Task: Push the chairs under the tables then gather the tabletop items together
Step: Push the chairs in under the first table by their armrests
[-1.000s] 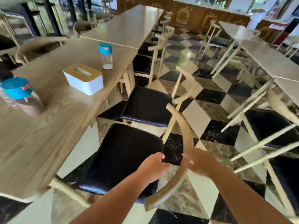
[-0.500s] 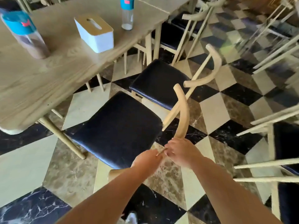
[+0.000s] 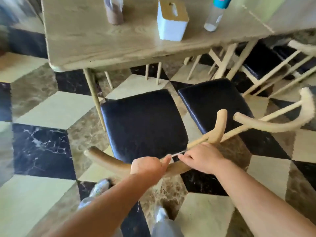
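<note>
A chair with a black seat (image 3: pixel 145 124) and a curved wooden backrest (image 3: pixel 109 159) stands in front of the wooden table (image 3: pixel 95 43), its seat outside the table's edge. My left hand (image 3: pixel 148 165) and my right hand (image 3: pixel 203 158) both grip the middle of that backrest, side by side. A second black-seated chair (image 3: pixel 217 103) stands just to the right, touching or nearly touching the first. On the table stand a white tissue box with a wooden lid (image 3: pixel 171 21), a jar with brown contents (image 3: pixel 114 12) and a clear bottle with a blue cap (image 3: pixel 214 16).
A third chair (image 3: pixel 266 65) sits partly under the adjoining table at the far right. The floor is checkered marble in black, cream and brown. My shoes (image 3: pixel 100 189) show below my arms. The table's thin legs (image 3: pixel 94 93) stand left of the seat.
The view has swung down and around to face the table squarely. The chair I hold has turned with its seat toward the table edge. Both hands stay on the backrest.
</note>
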